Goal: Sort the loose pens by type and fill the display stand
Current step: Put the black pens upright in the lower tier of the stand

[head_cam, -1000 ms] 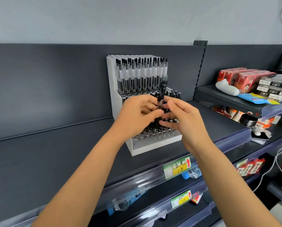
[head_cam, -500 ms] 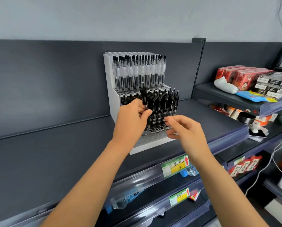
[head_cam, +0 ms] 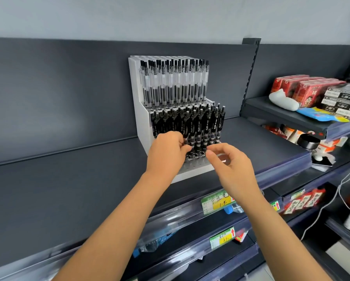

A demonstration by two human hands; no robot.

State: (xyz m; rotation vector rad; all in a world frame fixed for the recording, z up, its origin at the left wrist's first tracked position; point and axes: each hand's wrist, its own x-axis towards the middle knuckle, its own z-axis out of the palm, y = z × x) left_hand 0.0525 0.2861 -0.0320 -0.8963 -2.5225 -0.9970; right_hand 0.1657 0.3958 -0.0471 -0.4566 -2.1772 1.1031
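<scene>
Noted held pen [head_cam: 185, 138] lower against the stand than half a second ago; filling judged nearly complete.

Found display stand [head_cam: 141, 110] on the shelf [head_cam: 68, 179], far upper tier packed with clear pens [head_cam: 174, 84], near lower tier mostly packed with black pens [head_cam: 202, 122]. Saw no loose pens elsewhere in view. Saw empty sockets [head_cam: 196, 155] in the nearest row, so judged a few placements outstanding. Recorded left grip [head_cam: 166, 147] clamped, thumb against fingers, on the held pen, upright at the left of the front rows; cannot tell whether fully seated. Recorded right grip [head_cam: 229, 165] apart, fingers loosely curled, holding nothing, just right of that pen, near the empty sockets.
</scene>
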